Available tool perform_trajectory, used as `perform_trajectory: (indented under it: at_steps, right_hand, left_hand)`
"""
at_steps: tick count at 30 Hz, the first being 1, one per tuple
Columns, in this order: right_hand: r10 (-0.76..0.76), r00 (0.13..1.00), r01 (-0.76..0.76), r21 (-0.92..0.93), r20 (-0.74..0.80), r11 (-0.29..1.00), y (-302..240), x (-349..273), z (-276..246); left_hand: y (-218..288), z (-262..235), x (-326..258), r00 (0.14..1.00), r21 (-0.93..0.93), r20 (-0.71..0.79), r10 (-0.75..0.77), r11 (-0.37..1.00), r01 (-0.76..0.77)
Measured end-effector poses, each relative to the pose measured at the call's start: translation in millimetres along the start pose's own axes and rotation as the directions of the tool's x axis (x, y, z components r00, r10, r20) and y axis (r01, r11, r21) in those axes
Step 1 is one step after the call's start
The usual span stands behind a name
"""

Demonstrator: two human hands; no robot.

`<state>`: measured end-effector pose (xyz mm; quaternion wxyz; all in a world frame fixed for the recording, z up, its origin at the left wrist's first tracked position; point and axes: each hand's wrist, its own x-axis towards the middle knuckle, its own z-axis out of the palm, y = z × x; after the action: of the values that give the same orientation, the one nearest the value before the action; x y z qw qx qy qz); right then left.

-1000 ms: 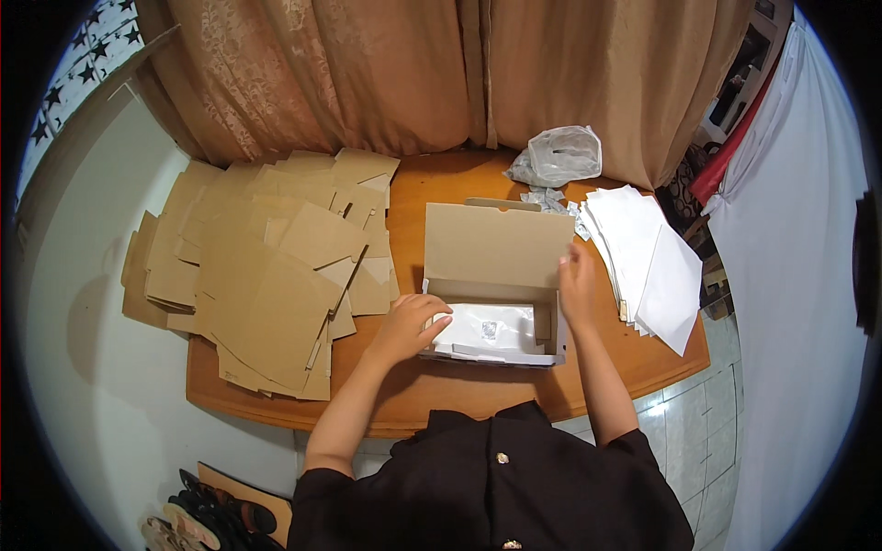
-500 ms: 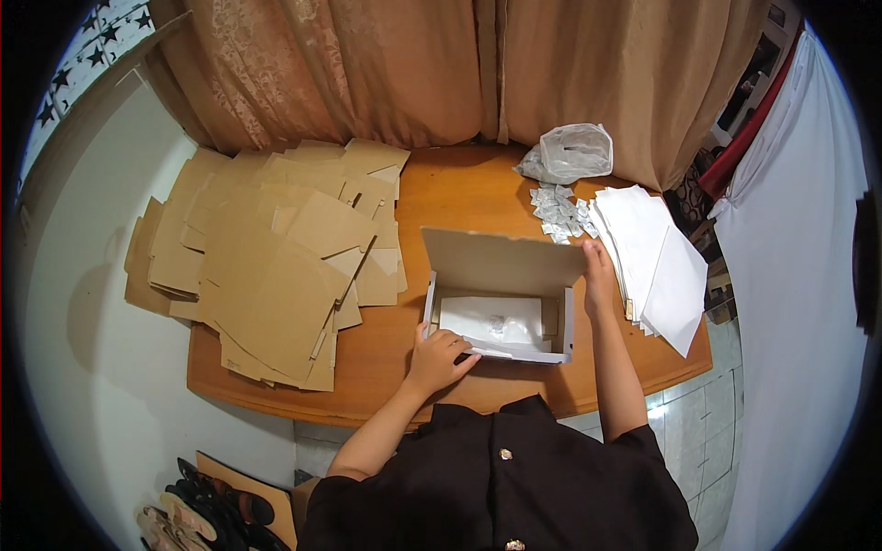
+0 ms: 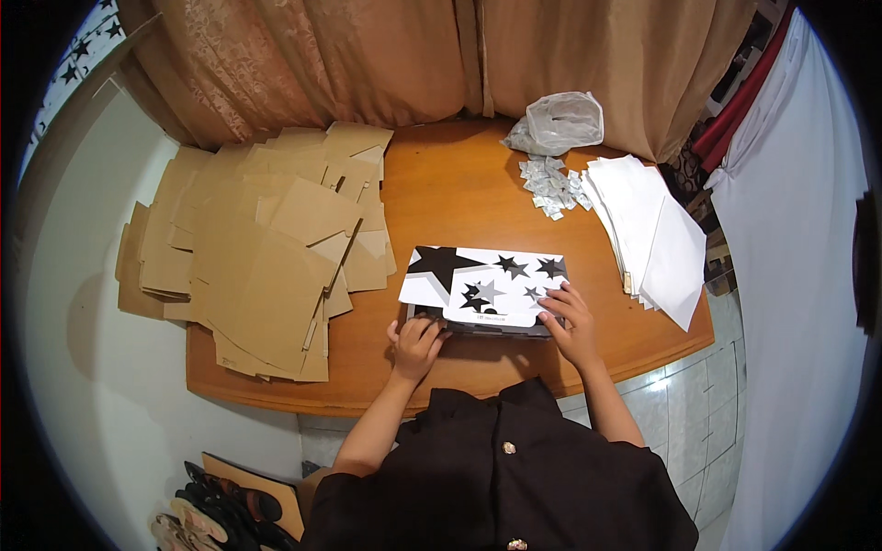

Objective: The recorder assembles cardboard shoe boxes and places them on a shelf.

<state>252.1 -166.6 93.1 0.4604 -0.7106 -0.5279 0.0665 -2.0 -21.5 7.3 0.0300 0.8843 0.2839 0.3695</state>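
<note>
While both hands [image 3: 418, 338] [image 3: 570, 321] press its near edge, the star-printed box [image 3: 484, 286] lies crosswise.

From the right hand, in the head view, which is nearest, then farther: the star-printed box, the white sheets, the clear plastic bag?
From the right hand:
1. Star-printed box, touched, just left.
2. White sheets, up to the right.
3. Clear plastic bag, at the table's far edge.
</note>
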Motion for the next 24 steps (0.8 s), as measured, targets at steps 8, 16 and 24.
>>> perform_trajectory:
  at_steps: [8, 16, 24]
  right_hand:
    - [0.079, 0.969, -0.066, 0.060, -0.236, 0.996, -14, 23, 3]
    - [0.206, 0.935, -0.170, 0.142, -0.290, 0.975, 2, 63, 1]
    - [0.163, 0.929, -0.123, 0.137, -0.334, 0.983, -7, 110, 9]
  left_hand:
    - [-7, -3, 2, 0.995, 0.042, 0.049, 0.090, 0.995, -0.092]
    - [-26, -20, 22, 0.991, -0.106, 0.128, -0.045, 0.993, 0.059]
    - [-29, -9, 25, 0.988, -0.042, 0.113, 0.104, 0.994, -0.100]
